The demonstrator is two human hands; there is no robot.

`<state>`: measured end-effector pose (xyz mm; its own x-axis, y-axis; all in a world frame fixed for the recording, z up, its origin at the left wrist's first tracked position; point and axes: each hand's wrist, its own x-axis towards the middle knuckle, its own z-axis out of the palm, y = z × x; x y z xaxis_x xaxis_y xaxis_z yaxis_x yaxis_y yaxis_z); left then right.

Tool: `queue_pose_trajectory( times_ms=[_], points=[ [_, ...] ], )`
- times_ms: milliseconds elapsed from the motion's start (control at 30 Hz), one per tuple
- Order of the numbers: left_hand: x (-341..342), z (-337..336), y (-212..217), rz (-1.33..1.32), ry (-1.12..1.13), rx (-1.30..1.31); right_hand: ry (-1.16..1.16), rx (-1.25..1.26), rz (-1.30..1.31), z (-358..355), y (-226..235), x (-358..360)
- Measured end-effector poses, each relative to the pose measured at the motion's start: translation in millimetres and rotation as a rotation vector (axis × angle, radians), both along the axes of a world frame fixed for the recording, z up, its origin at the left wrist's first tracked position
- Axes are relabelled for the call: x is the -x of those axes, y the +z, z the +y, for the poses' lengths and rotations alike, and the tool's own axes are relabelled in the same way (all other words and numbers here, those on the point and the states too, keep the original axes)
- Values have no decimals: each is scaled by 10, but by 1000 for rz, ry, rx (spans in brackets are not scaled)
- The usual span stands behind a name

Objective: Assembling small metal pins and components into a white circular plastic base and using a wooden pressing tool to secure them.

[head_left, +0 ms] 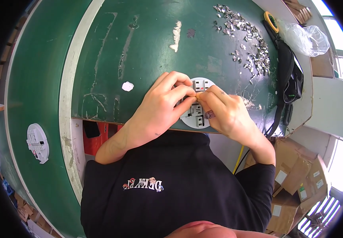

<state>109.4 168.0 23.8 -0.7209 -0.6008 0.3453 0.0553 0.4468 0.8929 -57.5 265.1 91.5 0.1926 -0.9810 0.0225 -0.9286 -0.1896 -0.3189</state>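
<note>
A round light-grey plastic plate (192,122) with raised grey terminal-like blocks lies near the front edge of the green table. Over it, my left hand (164,104) bends its fingers inward, thumb and fingertips closed in a pinch. My right hand (227,113) meets it from the other side, its fingertips pinched at the same spot above the plate's middle. What lies between the fingertips is too small and covered to name. A short purplish translucent handle-like piece (209,115) shows under my right palm; the rest of it is hidden.
Many small shiny metal clips (254,51) are scattered at the far right. Beside them lie a black bag (291,73), a yellow-rimmed round object (271,22) and a clear plastic bag (308,39). A similar plate (37,142) rests on the left green surface. Cardboard boxes (294,174) stand lower right.
</note>
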Motion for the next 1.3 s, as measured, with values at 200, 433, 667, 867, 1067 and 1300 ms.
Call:
queue_pose_trajectory(
  times_ms=[200,433,667,867,1067,1300],
  points=[
    [5,-25,-50,3,6,-5,-131,34,-270,-8,-135,43],
    [-18,-92,-76,-53,-46,-28,-169,-68,-340,-108,-76,104],
    [-38,-34,-50,-62,-21,118,-226,175,-1207,-270,-34,167],
    [55,4,-140,-196,-59,305,-122,219,-1496,-464,-220,44],
    [31,-35,-158,-214,-91,334,-245,228,-1493,-466,-220,-88],
    [57,-61,-167,-234,-93,303,-502,307,-1279,-524,-337,-255]
  ],
)
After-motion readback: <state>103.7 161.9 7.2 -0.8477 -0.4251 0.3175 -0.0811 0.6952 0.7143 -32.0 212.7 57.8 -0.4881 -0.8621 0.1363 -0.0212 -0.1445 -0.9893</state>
